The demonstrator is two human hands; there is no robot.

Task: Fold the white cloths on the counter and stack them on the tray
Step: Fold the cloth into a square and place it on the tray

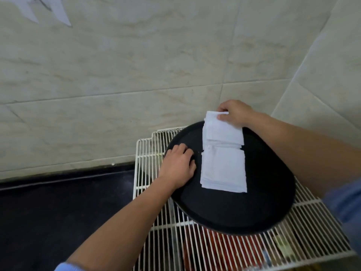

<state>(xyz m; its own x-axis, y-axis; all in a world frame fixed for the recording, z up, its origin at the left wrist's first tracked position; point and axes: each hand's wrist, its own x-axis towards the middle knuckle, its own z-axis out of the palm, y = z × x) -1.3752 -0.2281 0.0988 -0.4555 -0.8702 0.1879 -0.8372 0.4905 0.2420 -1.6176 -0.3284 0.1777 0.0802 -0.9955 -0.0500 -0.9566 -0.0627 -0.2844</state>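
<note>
White folded cloth (222, 131) hangs from the right hand (235, 114), whose thumb and fingers pinch its top edge at the tray's 12 o'clock side. The cloth's lower edge meets a stack of folded cloths (223, 171) lying just below it. The left hand (178, 166) rests palm down on the 9 o'clock rim of the tray (254, 208), fingers loosely spread on the dark surface and gripping nothing. It sits just beside the stack without touching it. The stack is a neat rectangle of several layers, placed at the middle of the tray and running toward 12 o'clock, where a few more folded edges show under the held cloth. The tray is black and oval, its bare part widest toward 5 o'clock. It sits on a white wire rack (312, 223), which sticks out past the tray at 9, 11 and 5 o'clock. Blurred red items (214, 249) show through the rack's bars at 6 o'clock. A dark desk (58, 204) stretches off at 8 o'clock. Pale marbled wall tiles (136, 65) fill everything from 10 to 2 o'clock. A light blue sleeve (345, 202) covers the upper right arm at 4 o'clock.
</note>
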